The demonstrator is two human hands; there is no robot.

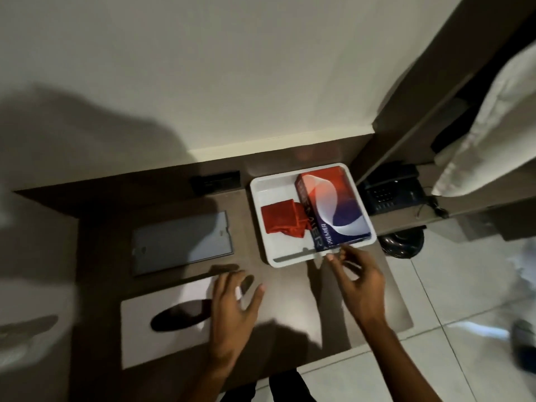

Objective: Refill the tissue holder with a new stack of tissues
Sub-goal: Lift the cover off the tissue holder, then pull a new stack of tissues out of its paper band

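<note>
One tissue pack (333, 204) lies in one white tray (290, 261) just beyond the right grip (355, 274), fingers loosely spread, holding nothing; one white holder lid (145, 329) under the left grip (235, 303) — splayed wide; brown counter (284, 297), cream wall, tiled floor.

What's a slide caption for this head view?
Right hand reaches toward the tissue pack in the white tray; left hand rests on the white holder cover.

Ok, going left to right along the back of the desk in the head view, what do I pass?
Grey flat panel → red cloth in the white tray → Premier tissue pack → dark telephone.
</note>
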